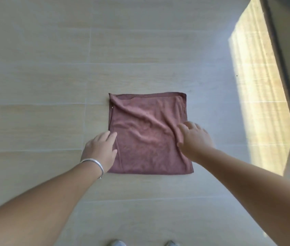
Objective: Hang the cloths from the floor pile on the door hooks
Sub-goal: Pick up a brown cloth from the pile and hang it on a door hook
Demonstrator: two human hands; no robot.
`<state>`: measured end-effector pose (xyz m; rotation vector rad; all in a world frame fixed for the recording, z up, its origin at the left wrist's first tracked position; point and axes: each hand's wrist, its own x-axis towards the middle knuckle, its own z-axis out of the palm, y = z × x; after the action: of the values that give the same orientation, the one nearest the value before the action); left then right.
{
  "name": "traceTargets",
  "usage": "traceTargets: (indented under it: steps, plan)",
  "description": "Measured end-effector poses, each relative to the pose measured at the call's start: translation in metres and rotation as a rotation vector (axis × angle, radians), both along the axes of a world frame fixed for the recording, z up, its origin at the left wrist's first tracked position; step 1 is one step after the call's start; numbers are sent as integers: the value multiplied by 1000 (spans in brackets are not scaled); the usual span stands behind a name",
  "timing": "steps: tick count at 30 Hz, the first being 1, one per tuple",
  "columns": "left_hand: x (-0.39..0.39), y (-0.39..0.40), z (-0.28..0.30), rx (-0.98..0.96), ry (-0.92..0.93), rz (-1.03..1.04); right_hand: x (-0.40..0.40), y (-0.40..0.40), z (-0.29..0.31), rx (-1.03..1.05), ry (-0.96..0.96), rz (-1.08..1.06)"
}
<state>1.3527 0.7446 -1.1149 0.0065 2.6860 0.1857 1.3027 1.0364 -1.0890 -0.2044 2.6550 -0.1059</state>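
Head view: dusty-pink square terry cloth [147, 134] lies flat, slightly wrinkled, on the pale wood-look tiled floor [34, 77]. Left hand [100, 150], silver bangle [94, 165] at wrist, fingers straight, at the cloth's left edge. Right hand [194, 139], fingers spread and relaxed, over its right edge; contact unclear, blurred.
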Motion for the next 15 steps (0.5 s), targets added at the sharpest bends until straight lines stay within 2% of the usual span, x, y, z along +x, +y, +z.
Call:
traceTargets:
  steps: [3, 8, 11, 15]
  plan:
    - [32, 5, -30, -95, -88, -160, 31, 11, -33, 67, -87, 133]
    - [56, 9, -70, -139, -173, -304, 65, 24, -80, 171, -163, 375]
    - [66, 8, -90, -139, -167, -322, 77, 29, -103, 228, -197, 466]
    - [79, 3, -108, -177, -109, -323, 94, 38, -124, 333, -168, 471]
